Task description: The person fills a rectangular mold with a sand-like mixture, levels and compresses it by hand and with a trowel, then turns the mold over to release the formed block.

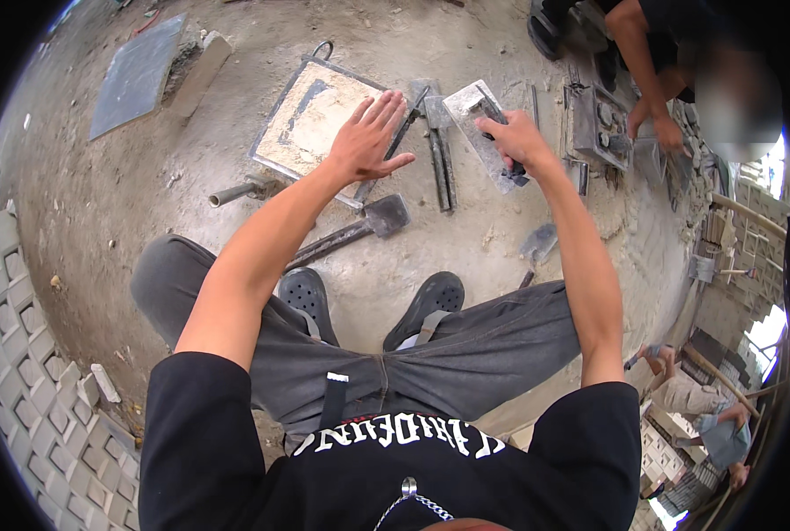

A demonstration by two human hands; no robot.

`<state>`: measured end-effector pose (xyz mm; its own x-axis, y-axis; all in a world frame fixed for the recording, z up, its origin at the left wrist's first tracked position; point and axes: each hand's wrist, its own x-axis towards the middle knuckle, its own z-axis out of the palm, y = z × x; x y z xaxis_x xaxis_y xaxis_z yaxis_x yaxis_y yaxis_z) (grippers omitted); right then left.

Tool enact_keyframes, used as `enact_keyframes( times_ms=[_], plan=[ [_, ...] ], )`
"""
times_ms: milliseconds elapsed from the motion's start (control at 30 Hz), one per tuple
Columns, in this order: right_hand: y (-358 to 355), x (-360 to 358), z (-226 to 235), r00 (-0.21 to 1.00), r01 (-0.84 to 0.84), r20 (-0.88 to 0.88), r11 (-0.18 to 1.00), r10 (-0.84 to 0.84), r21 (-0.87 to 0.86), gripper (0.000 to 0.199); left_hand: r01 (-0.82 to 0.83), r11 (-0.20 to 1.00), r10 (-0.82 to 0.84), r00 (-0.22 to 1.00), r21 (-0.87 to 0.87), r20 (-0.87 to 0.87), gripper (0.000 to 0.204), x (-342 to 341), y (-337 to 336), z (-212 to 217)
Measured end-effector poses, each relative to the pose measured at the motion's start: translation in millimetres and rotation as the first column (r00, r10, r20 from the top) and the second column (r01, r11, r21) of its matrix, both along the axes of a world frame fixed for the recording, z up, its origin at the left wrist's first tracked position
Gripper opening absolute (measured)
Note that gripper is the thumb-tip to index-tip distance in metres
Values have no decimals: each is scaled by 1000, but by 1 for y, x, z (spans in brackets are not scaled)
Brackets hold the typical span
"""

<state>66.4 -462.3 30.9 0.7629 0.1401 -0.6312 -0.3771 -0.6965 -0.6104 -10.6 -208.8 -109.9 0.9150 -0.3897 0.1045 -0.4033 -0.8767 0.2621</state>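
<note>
A shallow square metal mould (pixel 259 149) lies on the ground ahead of me, filled with pale sandy powder (pixel 319 133) that has a darker patch in it. My left hand (pixel 373 142) is over the mould's right side, palm down with its fingers stretched and thumb out. Whether it touches the powder I cannot tell. To the right, my right hand (pixel 519 142) is closed round the dark handle of a rectangular plastering trowel (pixel 467 99), whose dusty flat plate shows beyond the fingers. Between the hands lie long dark metal bars (pixel 443 164).
Near my feet lies a square-headed tool (pixel 386 215); a pipe (pixel 228 195) is left of it. A small trowel (pixel 539 241) rests at right. A co-worker's hands (pixel 656 128) are beside another metal mould (pixel 603 128). Patterned blocks (pixel 23 336) stand left, a grey slab (pixel 138 75) far left.
</note>
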Motion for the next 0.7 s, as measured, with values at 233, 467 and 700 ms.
enact_keyframes(
  times_ms=[233, 467, 700],
  plan=[
    [58, 11, -6, 946, -251, 145, 937, 291, -243, 39, -158, 987, 161, 984, 39, -76, 97, -22, -3, 11],
    [147, 27, -11, 885, -344, 234, 904, 402, -252, 45, -335, 915, 379, 906, 226, -188, 104, -54, 38, 23],
    [200, 13, -95, 866, -425, 130, 847, 483, -320, 27, 122, 937, 182, 629, 326, -756, 71, -75, 43, 142]
  ],
)
